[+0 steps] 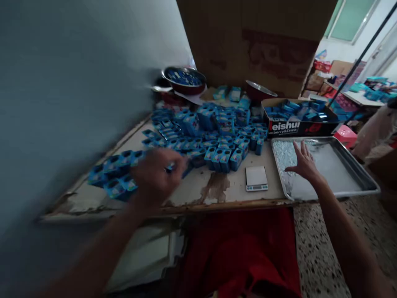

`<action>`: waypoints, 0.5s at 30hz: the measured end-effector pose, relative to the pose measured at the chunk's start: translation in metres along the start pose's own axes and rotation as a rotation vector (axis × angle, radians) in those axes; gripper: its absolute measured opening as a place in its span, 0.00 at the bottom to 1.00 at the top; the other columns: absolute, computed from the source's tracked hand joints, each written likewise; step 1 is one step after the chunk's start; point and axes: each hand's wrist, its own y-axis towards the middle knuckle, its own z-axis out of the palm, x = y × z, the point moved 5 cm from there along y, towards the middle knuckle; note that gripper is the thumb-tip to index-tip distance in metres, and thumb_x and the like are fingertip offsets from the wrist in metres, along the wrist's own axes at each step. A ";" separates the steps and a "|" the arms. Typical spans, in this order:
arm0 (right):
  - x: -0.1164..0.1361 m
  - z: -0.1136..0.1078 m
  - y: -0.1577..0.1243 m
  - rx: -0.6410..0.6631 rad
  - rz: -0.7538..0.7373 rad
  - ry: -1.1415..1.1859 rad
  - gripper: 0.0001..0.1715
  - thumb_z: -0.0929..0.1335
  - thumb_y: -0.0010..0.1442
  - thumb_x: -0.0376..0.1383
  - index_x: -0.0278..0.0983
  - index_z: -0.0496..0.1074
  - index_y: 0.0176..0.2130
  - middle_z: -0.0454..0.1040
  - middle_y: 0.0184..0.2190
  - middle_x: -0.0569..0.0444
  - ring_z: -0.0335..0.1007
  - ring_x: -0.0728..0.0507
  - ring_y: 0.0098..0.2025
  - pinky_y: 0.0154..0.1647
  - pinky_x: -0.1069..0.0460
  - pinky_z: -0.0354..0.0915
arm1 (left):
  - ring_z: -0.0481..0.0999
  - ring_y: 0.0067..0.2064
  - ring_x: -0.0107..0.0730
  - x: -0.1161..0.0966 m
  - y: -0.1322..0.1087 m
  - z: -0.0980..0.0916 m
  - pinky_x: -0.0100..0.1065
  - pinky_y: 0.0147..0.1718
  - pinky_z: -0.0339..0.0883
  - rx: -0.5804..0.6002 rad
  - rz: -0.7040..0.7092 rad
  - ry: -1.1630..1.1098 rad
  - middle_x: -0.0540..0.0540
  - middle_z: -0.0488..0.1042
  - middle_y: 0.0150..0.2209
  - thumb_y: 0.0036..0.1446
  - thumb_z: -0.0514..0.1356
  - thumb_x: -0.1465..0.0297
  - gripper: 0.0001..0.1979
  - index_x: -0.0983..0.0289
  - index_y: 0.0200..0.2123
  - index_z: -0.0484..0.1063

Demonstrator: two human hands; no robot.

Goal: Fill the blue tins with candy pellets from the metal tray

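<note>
My left hand (156,176) hovers over the left part of the worn table (217,192), blurred by motion, its fingers curled round what looks like a small blue box. Rows of small blue boxes (118,174) lie just left of it. My right hand (302,161) rests with fingers spread on the metal tray (356,182), touching the small pale pieces (283,154) piled in the tray's near-left corner. A big heap of the same blue boxes (217,132) fills the middle of the table.
A small digital scale (256,179) sits between heap and tray. Behind the tray stands a black carton (294,126) with blue packs. Two metal bowls (184,79) and a tall cardboard box (254,41) stand at the back. A grey wall is close on the left.
</note>
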 end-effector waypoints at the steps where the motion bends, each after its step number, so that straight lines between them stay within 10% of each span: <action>1: 0.004 0.003 0.000 -0.064 -0.070 0.051 0.68 0.85 0.53 0.46 0.45 0.58 0.81 0.47 0.84 0.30 0.50 0.14 0.82 0.72 0.18 0.62 | 0.82 0.42 0.33 -0.004 -0.004 0.024 0.35 0.46 0.80 0.002 0.077 0.021 0.53 0.81 0.39 0.76 0.64 0.67 0.09 0.65 0.41 0.78; 5: 0.040 0.033 0.020 -0.083 -0.378 0.147 0.42 0.72 0.65 0.29 0.47 0.70 0.74 0.66 0.78 0.40 0.68 0.26 0.77 0.73 0.25 0.70 | 0.85 0.49 0.40 -0.042 -0.044 0.104 0.40 0.51 0.80 0.011 0.074 -0.081 0.57 0.84 0.44 0.70 0.67 0.74 0.03 0.61 0.44 0.77; 8: 0.068 0.058 0.064 0.028 -0.442 0.134 0.47 0.64 0.59 0.19 0.43 0.73 0.72 0.66 0.79 0.43 0.72 0.32 0.74 0.71 0.31 0.75 | 0.83 0.58 0.43 -0.077 -0.068 0.140 0.44 0.59 0.79 0.117 0.052 -0.255 0.61 0.84 0.50 0.72 0.65 0.72 0.05 0.61 0.49 0.78; 15: 0.067 0.109 0.136 0.261 -0.341 0.034 0.42 0.68 0.62 0.22 0.40 0.73 0.72 0.83 0.62 0.42 0.80 0.31 0.60 0.64 0.38 0.75 | 0.82 0.62 0.46 -0.068 -0.091 0.169 0.52 0.73 0.67 0.414 0.291 -0.252 0.60 0.85 0.54 0.70 0.63 0.78 0.13 0.61 0.54 0.81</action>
